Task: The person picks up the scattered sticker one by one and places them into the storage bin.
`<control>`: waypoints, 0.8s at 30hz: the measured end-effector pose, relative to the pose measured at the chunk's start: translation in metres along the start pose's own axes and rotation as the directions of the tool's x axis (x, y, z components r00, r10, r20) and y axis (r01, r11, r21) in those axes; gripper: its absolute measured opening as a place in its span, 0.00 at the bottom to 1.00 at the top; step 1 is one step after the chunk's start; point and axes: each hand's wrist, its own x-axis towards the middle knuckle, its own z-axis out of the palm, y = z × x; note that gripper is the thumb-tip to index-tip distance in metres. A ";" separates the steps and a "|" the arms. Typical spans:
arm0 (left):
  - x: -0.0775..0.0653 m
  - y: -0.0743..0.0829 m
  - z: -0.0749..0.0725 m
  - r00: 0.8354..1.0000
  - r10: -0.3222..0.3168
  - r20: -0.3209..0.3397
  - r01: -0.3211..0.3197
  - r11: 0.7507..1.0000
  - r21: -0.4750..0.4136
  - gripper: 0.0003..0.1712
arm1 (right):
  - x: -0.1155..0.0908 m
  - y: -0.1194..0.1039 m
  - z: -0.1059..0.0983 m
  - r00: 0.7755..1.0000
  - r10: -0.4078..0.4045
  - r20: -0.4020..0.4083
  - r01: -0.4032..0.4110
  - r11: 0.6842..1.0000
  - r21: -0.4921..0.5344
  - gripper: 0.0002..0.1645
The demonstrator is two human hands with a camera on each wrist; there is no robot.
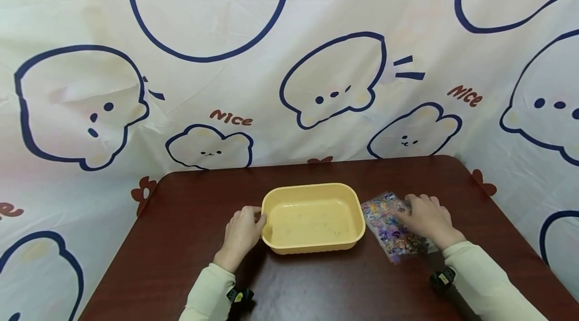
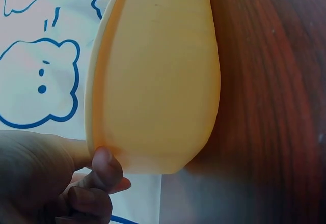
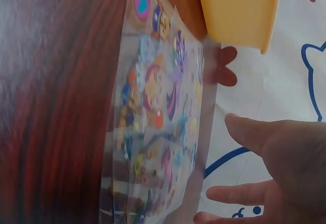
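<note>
A yellow plastic basin (image 1: 314, 218) stands on the dark brown table, in the middle of the head view. At its left end my left hand (image 1: 242, 233) pinches the rim. The left wrist view shows the basin's outer wall (image 2: 158, 81) with the left fingers (image 2: 107, 165) curled at its near end. To the right of the basin lie clear plastic sheets of colourful cartoon stickers (image 1: 393, 228), seen close in the right wrist view as overlapping sheets (image 3: 158, 107). Over their right edge hovers my right hand (image 1: 427, 218), its fingers extended and gripping nothing.
The brown table (image 1: 199, 195) has rounded back corners. A white cloth (image 1: 253, 85) printed with blue-outlined bears hangs behind it and on both sides. Each wrist wears a dark strapped device.
</note>
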 end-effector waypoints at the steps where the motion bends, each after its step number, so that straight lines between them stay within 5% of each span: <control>1: 0.000 0.000 0.000 1.000 -0.001 0.001 0.001 1.000 0.000 0.16 | 0.001 0.002 0.000 1.000 0.002 0.008 -0.002 1.000 0.002 0.45; 14: 0.001 0.000 0.000 1.000 -0.002 0.005 0.002 1.000 -0.011 0.15 | 0.006 0.013 -0.003 0.994 0.061 0.091 -0.057 0.997 -0.046 0.52; 24: 0.001 -0.001 0.000 1.000 -0.008 0.006 0.008 1.000 -0.009 0.16 | 0.008 0.022 -0.003 0.992 0.057 0.111 -0.059 0.998 0.018 0.48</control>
